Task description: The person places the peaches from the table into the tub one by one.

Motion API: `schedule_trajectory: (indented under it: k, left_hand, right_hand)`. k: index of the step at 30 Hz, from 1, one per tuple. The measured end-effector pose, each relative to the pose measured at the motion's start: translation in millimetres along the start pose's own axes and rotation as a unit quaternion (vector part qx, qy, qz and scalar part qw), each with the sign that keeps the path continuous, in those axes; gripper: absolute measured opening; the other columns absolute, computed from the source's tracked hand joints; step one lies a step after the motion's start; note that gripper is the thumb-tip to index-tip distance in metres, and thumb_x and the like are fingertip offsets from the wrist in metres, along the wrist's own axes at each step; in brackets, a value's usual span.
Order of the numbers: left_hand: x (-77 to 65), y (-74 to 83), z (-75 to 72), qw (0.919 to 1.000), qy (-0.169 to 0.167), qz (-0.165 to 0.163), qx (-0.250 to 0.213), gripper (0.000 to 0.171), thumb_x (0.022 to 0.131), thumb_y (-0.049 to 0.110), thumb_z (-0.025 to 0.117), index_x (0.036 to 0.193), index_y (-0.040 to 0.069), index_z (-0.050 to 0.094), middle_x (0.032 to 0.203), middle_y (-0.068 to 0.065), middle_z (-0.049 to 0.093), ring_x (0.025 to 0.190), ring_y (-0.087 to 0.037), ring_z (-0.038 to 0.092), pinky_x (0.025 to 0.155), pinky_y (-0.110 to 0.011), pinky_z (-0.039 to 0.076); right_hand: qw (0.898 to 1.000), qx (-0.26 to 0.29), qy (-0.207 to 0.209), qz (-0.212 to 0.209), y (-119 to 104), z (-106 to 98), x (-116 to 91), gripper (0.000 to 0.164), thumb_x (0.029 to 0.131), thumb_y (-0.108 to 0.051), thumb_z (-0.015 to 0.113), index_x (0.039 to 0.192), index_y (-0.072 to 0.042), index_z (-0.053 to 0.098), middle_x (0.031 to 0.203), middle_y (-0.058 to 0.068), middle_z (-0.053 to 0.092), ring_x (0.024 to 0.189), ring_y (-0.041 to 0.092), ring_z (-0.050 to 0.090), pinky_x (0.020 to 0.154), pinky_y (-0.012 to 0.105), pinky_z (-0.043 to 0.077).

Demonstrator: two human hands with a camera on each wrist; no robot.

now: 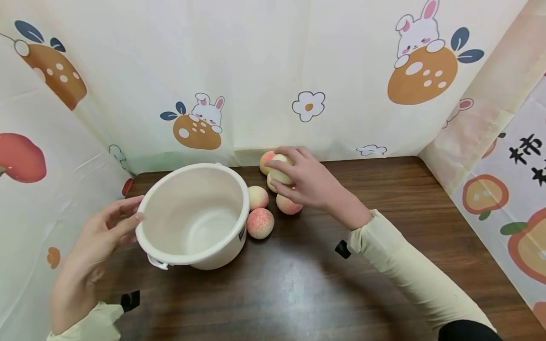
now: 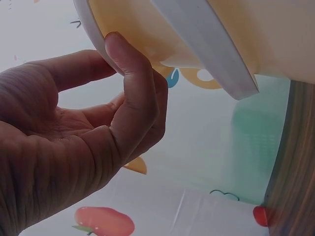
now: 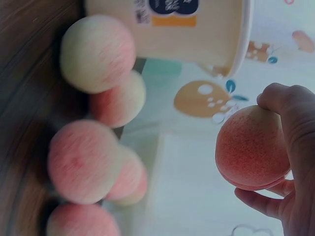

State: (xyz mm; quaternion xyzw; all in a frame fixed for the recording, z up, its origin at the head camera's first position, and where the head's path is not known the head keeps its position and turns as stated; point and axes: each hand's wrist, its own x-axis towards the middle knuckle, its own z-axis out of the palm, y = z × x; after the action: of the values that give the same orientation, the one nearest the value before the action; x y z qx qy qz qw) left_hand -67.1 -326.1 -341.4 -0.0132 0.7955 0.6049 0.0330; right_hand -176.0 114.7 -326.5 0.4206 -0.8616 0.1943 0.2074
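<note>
Pale right sleeve [image 1: 415, 279] in the foreground, curtain [image 1: 260, 57] at the back

Sleeve runs in from the lower right. Curtain, printed with rabbits, orange fruit and a white flower, encloses the back and both sides; written characters on the right-hand panel. Dark wood-grain table [image 1: 273, 293] below, shiny toward the near middle.

White bucket [image 1: 170, 203] stands on the table, left of centre, mouth up. Label [image 3: 173, 7] on its outer side, cut off by the right wrist view's edge.

Left hand [image 1: 100, 232] at the bucket's left: rim pinched between thumb and fingers. Right hand [image 1: 313, 180] grips one peach [image 3: 253, 147], thumb and fingers round it, raised above the table just right of the bucket.

Loose peaches [image 1: 260, 223] below: right wrist view gives six, pink to pale yellow, bunched close. Bucket wall stands between them and the left hand. Two lie just beside the bucket's right side; whether they touch it, cannot tell. Others sit further right, partly covered in the head view by the right hand and the held peach. One runs out of the right wrist view at the bottom.

Black tabs [image 1: 343, 249] show at both cuffs. Smallest: red patch [image 1: 127, 186] at the table's far left corner, beyond the bucket; too little shows to name it.
</note>
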Motion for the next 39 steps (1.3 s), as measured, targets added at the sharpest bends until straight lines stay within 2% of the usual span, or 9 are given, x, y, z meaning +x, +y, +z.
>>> schedule_trajectory:
  k: [7, 14, 19, 27, 29, 33, 39]
  left_hand:
    - [1.7, -0.1, -0.7, 1.0, -0.003, 0.005, -0.002, 0.037, 0.103, 0.007, 0.064, 0.131, 0.031, 0.064, 0.11, 0.016, 0.067, 0.085, -0.004, 0.071, 0.068, -0.022, 0.063]
    - [1.7, -0.4, -0.3, 0.9996, 0.0, 0.001, 0.027, 0.037, 0.103, 0.01, 0.064, 0.133, 0.032, 0.063, 0.111, 0.021, 0.068, 0.087, -0.002, 0.069, 0.068, -0.022, 0.063]
    - [2.1, -0.2, 0.3, 0.9999, -0.001, -0.002, 0.012, 0.037, 0.103, 0.01, 0.064, 0.133, 0.031, 0.064, 0.112, 0.021, 0.068, 0.088, -0.002, 0.07, 0.068, -0.022, 0.063]
    - [1.6, -0.3, 0.2, 0.9999, -0.001, 0.002, -0.012, 0.037, 0.103, 0.007, 0.064, 0.131, 0.031, 0.065, 0.111, 0.018, 0.069, 0.088, -0.003, 0.07, 0.068, -0.021, 0.063]
    - [1.6, -0.1, 0.1, 1.0, 0.0, 0.003, -0.005, 0.037, 0.103, 0.008, 0.064, 0.131, 0.031, 0.065, 0.111, 0.019, 0.069, 0.088, -0.003, 0.07, 0.068, -0.021, 0.063]
    - [1.9, 0.5, 0.3, 0.9998, 0.004, 0.0, 0.017, 0.037, 0.103, 0.01, 0.065, 0.133, 0.031, 0.064, 0.111, 0.02, 0.068, 0.088, -0.002, 0.069, 0.068, -0.021, 0.063]
    - [2.5, 1.1, 0.8, 0.9991, 0.007, -0.007, 0.041, 0.036, 0.103, 0.013, 0.065, 0.135, 0.029, 0.063, 0.111, 0.022, 0.067, 0.088, -0.002, 0.069, 0.068, -0.022, 0.063]
  right_hand:
    - [0.999, 0.011, 0.022, -0.038, -20, -4, 17, 0.032, 0.099, -0.027, 0.068, 0.131, -0.019, 0.069, 0.136, 0.013, 0.061, 0.121, 0.033, 0.058, 0.103, 0.044, 0.051]
    - [0.997, 0.026, 0.039, -0.067, -34, -5, 30, 0.034, 0.099, -0.028, 0.069, 0.131, -0.019, 0.07, 0.139, 0.014, 0.061, 0.124, 0.033, 0.058, 0.101, 0.042, 0.054]
    - [0.995, 0.028, 0.045, -0.085, -43, -4, 39, 0.034, 0.099, -0.029, 0.068, 0.132, -0.019, 0.07, 0.138, 0.014, 0.061, 0.122, 0.032, 0.059, 0.101, 0.041, 0.054]
    - [0.995, 0.014, 0.026, -0.09, -59, 1, 54, 0.035, 0.1, -0.033, 0.066, 0.133, -0.022, 0.069, 0.139, 0.011, 0.06, 0.122, 0.029, 0.059, 0.092, 0.044, 0.057]
    - [0.995, 0.008, 0.018, -0.095, -63, 3, 57, 0.035, 0.101, -0.034, 0.064, 0.133, -0.023, 0.068, 0.139, 0.011, 0.06, 0.123, 0.029, 0.059, 0.093, 0.043, 0.056]
    - [0.994, 0.007, 0.0, -0.11, -70, 8, 63, 0.036, 0.102, -0.034, 0.063, 0.135, -0.02, 0.067, 0.142, 0.013, 0.059, 0.127, 0.031, 0.058, 0.105, 0.041, 0.052]
    - [0.992, 0.003, -0.01, -0.129, -79, 18, 70, 0.035, 0.102, -0.034, 0.062, 0.133, -0.019, 0.067, 0.14, 0.014, 0.059, 0.125, 0.03, 0.057, 0.1, 0.037, 0.054]
